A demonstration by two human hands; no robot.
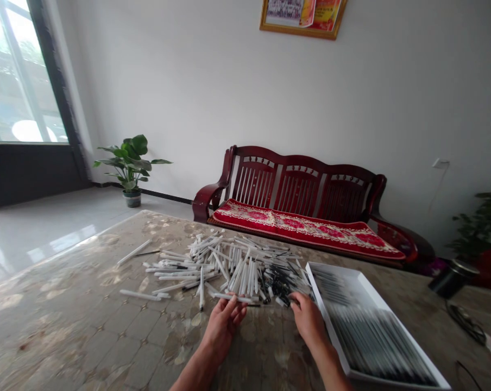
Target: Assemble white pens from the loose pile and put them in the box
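My left hand [224, 321] is closed, its thumb and fingers pinching a white pen barrel [241, 298] that lies nearly level. Beside the heap of small black pen caps [277, 279], my right hand [309, 319] has its fingertips drawn together. Whatever those fingertips hold is too small to make out. A large loose pile of white pen barrels [216, 258] spreads over the table beyond both hands. Just right of my right hand lies a shallow white box [378, 298], with rows of dark-and-clear pens [379, 342] inside.
A patterned cloth covers the table [119, 336]. Single barrels [137, 295] lie off to the left. A black cylinder [453, 278] and a dark cable [465, 323] are at the right. Behind the table stand a red wooden bench [302, 184] and a potted plant [131, 163].
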